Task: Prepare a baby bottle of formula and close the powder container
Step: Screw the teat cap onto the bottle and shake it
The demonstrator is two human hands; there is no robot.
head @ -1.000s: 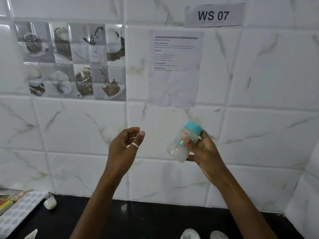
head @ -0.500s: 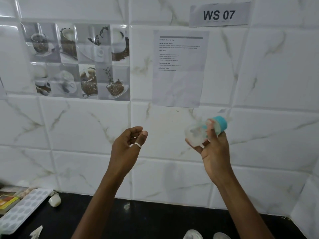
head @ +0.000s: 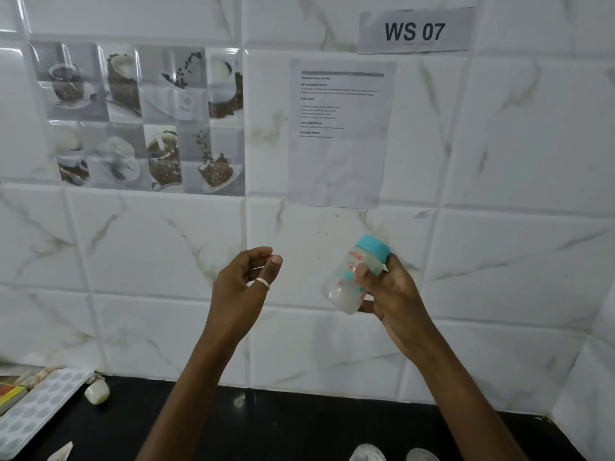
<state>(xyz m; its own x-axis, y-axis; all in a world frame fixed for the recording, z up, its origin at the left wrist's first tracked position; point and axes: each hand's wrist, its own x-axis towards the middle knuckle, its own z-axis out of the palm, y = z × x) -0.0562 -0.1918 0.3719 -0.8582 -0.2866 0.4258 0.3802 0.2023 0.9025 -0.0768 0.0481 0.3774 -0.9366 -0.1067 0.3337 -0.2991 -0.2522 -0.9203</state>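
Landmark: printed instruction sheet (head: 337, 134), taped to the white marbled wall tiles (head: 515, 144).

1. Grey dotted tray (head: 36, 410): far below and left of the sheet, on the black counter (head: 266, 427), partly cut by the frame edge.
2. Small white object (head: 97, 392): on the counter just right of the tray, well below-left of the sheet; kind cannot be told.
3. Coffee-picture tile panel (head: 139, 118): on the wall immediately left of the sheet.
4. Left hand (head: 241, 287): raised in the air below the sheet's left edge. Fingers loosely curled towards the thumb, holding nothing; a pale ring (head: 263, 282) on one digit.
5. Baby bottle (head: 347, 281): in the air directly below the sheet's lower right corner, clear of the counter. Tilted, teal cap (head: 372, 247) uppermost and leaning right; milky white liquid inside.
6. Right hand (head: 396, 294): below-right of the sheet, fingers and thumb wrapped round the bottle's body.
7. "WS 07" label (head: 416, 30): on the wall above-right of the sheet.
8. Two clear round items (head: 367, 453): on the counter far below the sheet, cropped by the bottom edge.
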